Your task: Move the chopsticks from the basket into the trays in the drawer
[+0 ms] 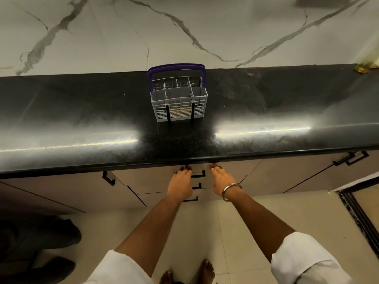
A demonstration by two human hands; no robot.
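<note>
Grey plastic formed the basket point(178, 99), which stood upright on the black tabletop point(82, 111) near the wall, its purple handle point(176, 68) raised; pale contents showed through the front mesh, probably the chopsticks, though too blurred to be sure. It sat straight above the drawer point(160, 179), likely to keep each transfer short. That drawer looked shut, so the trays were hidden. Both arms stretched forward and down, the left hand point(180, 184) and right hand point(222, 181) flat and empty, fingers extended toward the drawer front under the tabletop edge, either side of a black pull point(198, 174).
</note>
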